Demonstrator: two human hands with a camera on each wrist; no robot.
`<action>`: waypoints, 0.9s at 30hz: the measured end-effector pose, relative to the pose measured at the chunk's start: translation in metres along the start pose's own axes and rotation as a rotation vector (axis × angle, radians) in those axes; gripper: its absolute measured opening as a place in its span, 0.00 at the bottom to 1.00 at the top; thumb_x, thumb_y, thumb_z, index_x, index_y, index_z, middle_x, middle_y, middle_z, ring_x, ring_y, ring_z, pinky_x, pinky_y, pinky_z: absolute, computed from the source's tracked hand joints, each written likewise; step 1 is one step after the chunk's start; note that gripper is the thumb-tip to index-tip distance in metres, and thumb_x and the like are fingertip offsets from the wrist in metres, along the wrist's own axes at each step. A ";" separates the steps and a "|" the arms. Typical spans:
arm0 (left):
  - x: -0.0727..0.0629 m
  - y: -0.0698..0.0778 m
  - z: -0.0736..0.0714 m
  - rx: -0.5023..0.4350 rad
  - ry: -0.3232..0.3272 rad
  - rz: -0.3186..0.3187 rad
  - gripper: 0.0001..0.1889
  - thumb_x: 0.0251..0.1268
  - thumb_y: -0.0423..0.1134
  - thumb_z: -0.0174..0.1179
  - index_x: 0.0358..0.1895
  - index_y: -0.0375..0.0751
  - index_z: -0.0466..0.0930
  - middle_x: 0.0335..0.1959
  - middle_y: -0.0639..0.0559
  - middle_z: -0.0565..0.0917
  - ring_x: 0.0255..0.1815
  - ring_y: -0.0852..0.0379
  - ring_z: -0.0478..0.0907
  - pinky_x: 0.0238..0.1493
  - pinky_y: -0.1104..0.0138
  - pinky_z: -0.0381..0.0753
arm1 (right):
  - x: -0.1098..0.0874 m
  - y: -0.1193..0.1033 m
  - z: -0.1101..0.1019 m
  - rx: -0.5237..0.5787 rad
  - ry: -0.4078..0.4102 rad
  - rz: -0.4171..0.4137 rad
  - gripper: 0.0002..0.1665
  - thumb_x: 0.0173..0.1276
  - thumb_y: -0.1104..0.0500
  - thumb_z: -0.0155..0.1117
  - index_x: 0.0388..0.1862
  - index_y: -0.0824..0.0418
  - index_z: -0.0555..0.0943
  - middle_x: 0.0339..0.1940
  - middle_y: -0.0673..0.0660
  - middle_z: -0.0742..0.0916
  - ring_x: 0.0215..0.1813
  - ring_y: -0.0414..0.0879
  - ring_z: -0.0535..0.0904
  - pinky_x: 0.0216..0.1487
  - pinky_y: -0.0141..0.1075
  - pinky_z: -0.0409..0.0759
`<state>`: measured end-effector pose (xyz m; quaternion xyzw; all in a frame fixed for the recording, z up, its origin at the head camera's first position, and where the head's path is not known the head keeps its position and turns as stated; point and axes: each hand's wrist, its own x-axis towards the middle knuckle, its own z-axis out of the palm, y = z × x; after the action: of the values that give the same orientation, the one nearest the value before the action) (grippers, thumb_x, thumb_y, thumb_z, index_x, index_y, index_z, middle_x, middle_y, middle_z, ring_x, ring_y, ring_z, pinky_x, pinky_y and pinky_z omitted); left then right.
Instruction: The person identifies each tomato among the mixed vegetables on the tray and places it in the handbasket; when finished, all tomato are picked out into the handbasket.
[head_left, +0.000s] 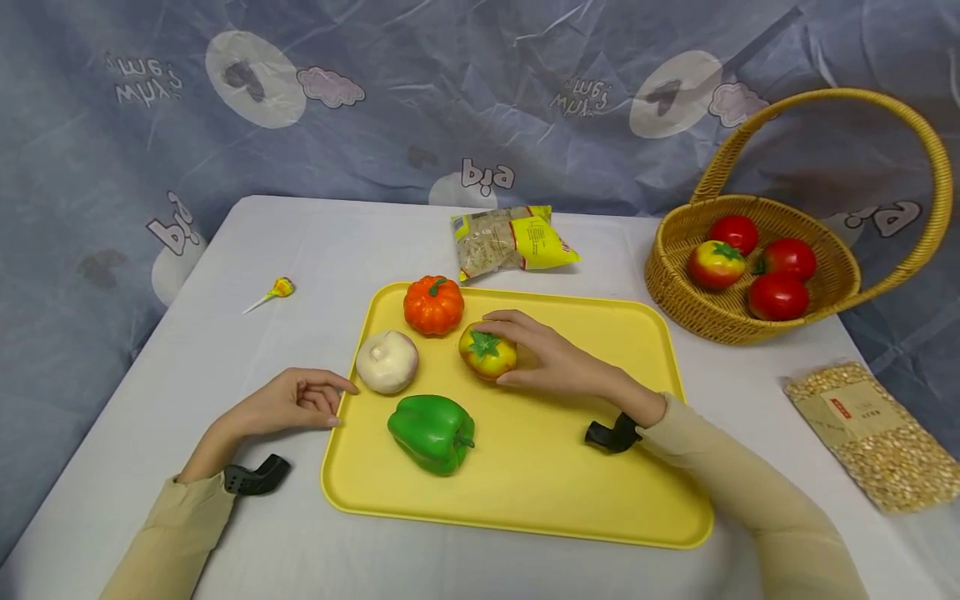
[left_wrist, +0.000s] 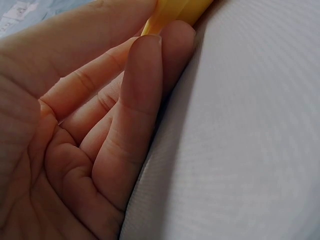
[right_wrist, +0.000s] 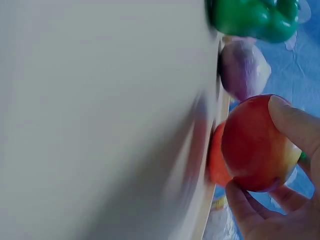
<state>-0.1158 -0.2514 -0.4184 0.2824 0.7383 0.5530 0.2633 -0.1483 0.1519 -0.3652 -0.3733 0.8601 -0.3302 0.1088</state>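
My right hand (head_left: 558, 354) grips a red-and-yellow tomato (head_left: 487, 354) with a green star-shaped top, over the upper middle of the yellow tray (head_left: 570, 475). In the right wrist view, thumb and fingertips hold the tomato (right_wrist: 255, 145) by its sides, and its shadow falls on the tray. A small orange pumpkin (head_left: 434, 306), a whitish-purple round vegetable (head_left: 387, 362) and a green bell pepper (head_left: 431, 433) lie on the tray's left part. My left hand (head_left: 296, 400) rests at the left rim with loosely curved fingers; fingertips (left_wrist: 145, 55) meet the yellow rim (left_wrist: 175, 10) in the left wrist view.
A wicker basket (head_left: 667, 283) with a tall handle stands at the back right, holding several tomatoes. Behind the tray lies a yellow-and-clear bag (head_left: 510, 242). A lollipop (head_left: 279, 289) lies at left, a bag of grains (head_left: 873, 433) at right. A printed cloth hangs behind the table.
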 end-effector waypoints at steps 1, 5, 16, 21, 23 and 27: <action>0.000 0.000 0.000 0.000 0.001 0.000 0.23 0.55 0.26 0.63 0.54 0.20 0.70 0.30 0.62 0.81 0.26 0.73 0.76 0.29 0.77 0.78 | -0.002 0.002 -0.002 0.000 0.014 -0.001 0.39 0.60 0.53 0.68 0.69 0.43 0.64 0.69 0.51 0.67 0.70 0.47 0.63 0.70 0.49 0.64; -0.001 -0.001 0.000 0.002 0.004 -0.004 0.23 0.55 0.26 0.63 0.54 0.21 0.71 0.30 0.62 0.81 0.26 0.72 0.76 0.29 0.76 0.78 | -0.012 0.011 -0.011 0.000 0.081 -0.012 0.39 0.58 0.54 0.70 0.68 0.45 0.65 0.69 0.52 0.68 0.71 0.47 0.62 0.69 0.49 0.65; 0.000 0.000 0.000 0.009 0.007 -0.003 0.23 0.55 0.26 0.63 0.54 0.21 0.71 0.30 0.59 0.81 0.27 0.72 0.76 0.29 0.76 0.79 | -0.052 0.027 -0.052 -0.104 0.339 -0.045 0.44 0.50 0.64 0.74 0.67 0.56 0.67 0.66 0.58 0.71 0.66 0.40 0.65 0.60 0.16 0.63; 0.000 0.000 0.000 0.008 0.004 -0.009 0.23 0.55 0.26 0.63 0.54 0.21 0.71 0.30 0.63 0.81 0.27 0.72 0.76 0.29 0.76 0.79 | -0.070 0.031 -0.073 -0.157 0.410 -0.017 0.46 0.47 0.70 0.74 0.66 0.59 0.67 0.65 0.62 0.71 0.64 0.25 0.61 0.57 0.13 0.63; 0.000 0.001 0.000 0.006 0.003 -0.010 0.23 0.55 0.27 0.63 0.54 0.21 0.71 0.30 0.62 0.81 0.27 0.72 0.76 0.30 0.76 0.78 | -0.077 0.033 -0.081 -0.166 0.432 -0.012 0.46 0.46 0.72 0.74 0.66 0.60 0.68 0.65 0.63 0.71 0.64 0.23 0.61 0.57 0.12 0.63; 0.000 0.000 0.000 0.002 0.005 -0.009 0.23 0.55 0.27 0.63 0.54 0.21 0.71 0.30 0.62 0.81 0.27 0.73 0.76 0.30 0.76 0.78 | -0.090 0.037 -0.096 -0.181 0.480 0.019 0.47 0.45 0.75 0.73 0.66 0.59 0.68 0.65 0.60 0.72 0.64 0.23 0.61 0.59 0.11 0.62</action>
<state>-0.1156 -0.2514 -0.4182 0.2781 0.7409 0.5516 0.2635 -0.1481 0.2819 -0.3222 -0.2843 0.8908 -0.3300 -0.1294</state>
